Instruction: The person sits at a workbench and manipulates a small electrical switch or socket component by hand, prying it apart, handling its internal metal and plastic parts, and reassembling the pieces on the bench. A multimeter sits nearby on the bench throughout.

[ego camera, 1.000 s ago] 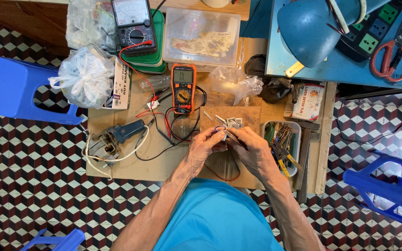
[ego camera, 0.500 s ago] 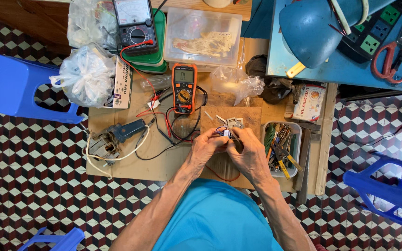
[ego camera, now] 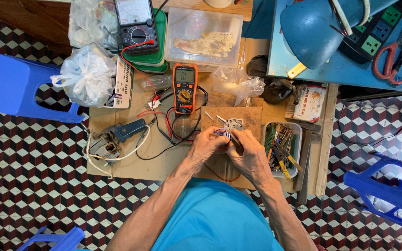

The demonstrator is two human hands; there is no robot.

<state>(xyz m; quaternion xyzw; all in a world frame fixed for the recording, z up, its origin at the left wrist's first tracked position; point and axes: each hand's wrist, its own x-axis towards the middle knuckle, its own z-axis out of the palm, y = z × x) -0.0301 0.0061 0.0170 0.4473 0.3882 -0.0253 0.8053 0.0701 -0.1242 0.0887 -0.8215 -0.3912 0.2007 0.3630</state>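
My left hand (ego camera: 206, 145) and my right hand (ego camera: 249, 154) meet over a small wooden board (ego camera: 252, 117) on the low work table (ego camera: 131, 160). Both pinch a small blue and white part (ego camera: 223, 134) between their fingertips; my right hand also grips a dark slim tool (ego camera: 236, 142). What the part is cannot be made out. A few small metal pieces (ego camera: 232, 123) lie on the board just beyond my fingers. An orange digital multimeter (ego camera: 184, 88) with red and black leads sits beyond my left hand.
A tray of hand tools (ego camera: 282, 148) stands right of my right hand. A grey device with a white cable (ego camera: 112, 139) lies left. Farther off are an analog meter (ego camera: 136, 23), a clear lidded box (ego camera: 203, 39), plastic bags (ego camera: 87, 76), red scissors (ego camera: 394, 53) and blue stools (ego camera: 17, 86).
Both hands have slid slightly down toward me along the board, still pinched together on the small part. Nothing else on the table moved.
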